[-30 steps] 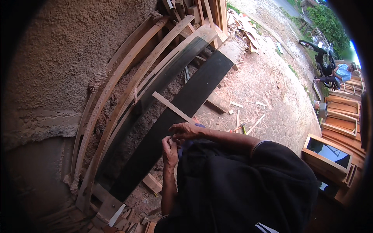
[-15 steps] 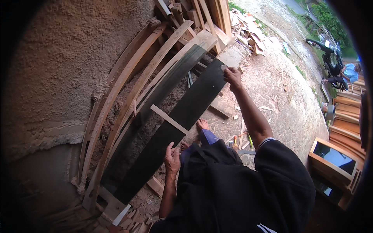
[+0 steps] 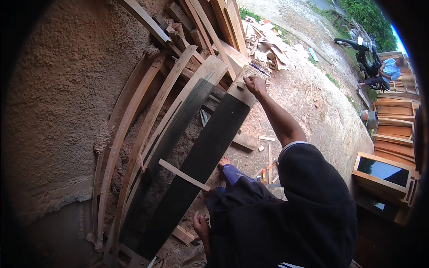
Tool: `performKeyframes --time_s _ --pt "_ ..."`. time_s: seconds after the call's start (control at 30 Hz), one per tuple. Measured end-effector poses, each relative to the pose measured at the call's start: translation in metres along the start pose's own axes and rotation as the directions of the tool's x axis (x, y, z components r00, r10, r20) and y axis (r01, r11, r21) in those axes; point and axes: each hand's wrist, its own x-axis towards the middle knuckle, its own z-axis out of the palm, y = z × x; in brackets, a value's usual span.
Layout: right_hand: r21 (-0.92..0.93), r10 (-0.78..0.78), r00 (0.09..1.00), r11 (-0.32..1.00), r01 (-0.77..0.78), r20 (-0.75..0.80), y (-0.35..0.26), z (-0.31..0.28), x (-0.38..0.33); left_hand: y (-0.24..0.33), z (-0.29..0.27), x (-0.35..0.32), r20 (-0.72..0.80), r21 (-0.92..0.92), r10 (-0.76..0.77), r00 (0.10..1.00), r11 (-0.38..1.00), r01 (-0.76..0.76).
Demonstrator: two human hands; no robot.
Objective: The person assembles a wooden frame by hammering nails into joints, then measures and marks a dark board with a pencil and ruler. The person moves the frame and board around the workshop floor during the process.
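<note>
My right hand (image 3: 255, 85) is closed in a pinch at the far end of a long board, whose middle is a black panel (image 3: 210, 131) and whose far end is bare pale wood (image 3: 240, 94). A small dark piece (image 3: 241, 86) shows beside its fingertips, too small to name. My left hand (image 3: 201, 224) hovers by my lap, apart from the board, fingers loosely bent and apart with nothing visible in them. Across the black panel lies a thin pale wooden strip (image 3: 183, 174). A second board with a dark face (image 3: 187, 109) runs alongside on the left.
Curved wooden pieces (image 3: 129, 120) lean near the rough wall (image 3: 67, 89). Timber (image 3: 228, 22) and scraps (image 3: 270, 42) are heaped at the far end. Offcuts (image 3: 243, 142) and a brush (image 3: 264, 178) lie on the ground. A person (image 3: 388, 70) sits by a motorcycle at far right, beyond framed panels (image 3: 384, 172).
My view has shifted, so the boards appear lower. My right hand has moved farther along, from the black panel's edge to the bare wooden end. My left hand has drawn back toward my body.
</note>
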Motion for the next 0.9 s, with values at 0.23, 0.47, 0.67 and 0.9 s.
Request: performKeyframes --time_s 0.23,0.47,0.67,0.9 --pt "-0.189 0.002 0.996 0.982 -0.02 -0.095 0.042 -0.041 0.104 0.026 0.004 0.01 -0.166 0.053 0.043 0.985 0.998 -0.035" --pt "-0.408 -0.136 0.95 0.879 0.246 0.281 0.071 -0.036 0.159 0.065 0.005 0.025 -0.21 0.166 0.125 0.97 0.982 -0.091" --pt "-0.462 -0.118 0.969 0.862 0.209 0.219 0.062 -0.03 0.161 0.095 0.016 0.065 -0.196 0.302 0.293 0.936 0.926 -0.226" --pt "0.174 -0.262 0.917 0.931 0.322 -0.3 0.025 -0.031 0.056 0.138 0.008 0.115 -0.18 0.459 0.473 0.862 0.816 -0.352"
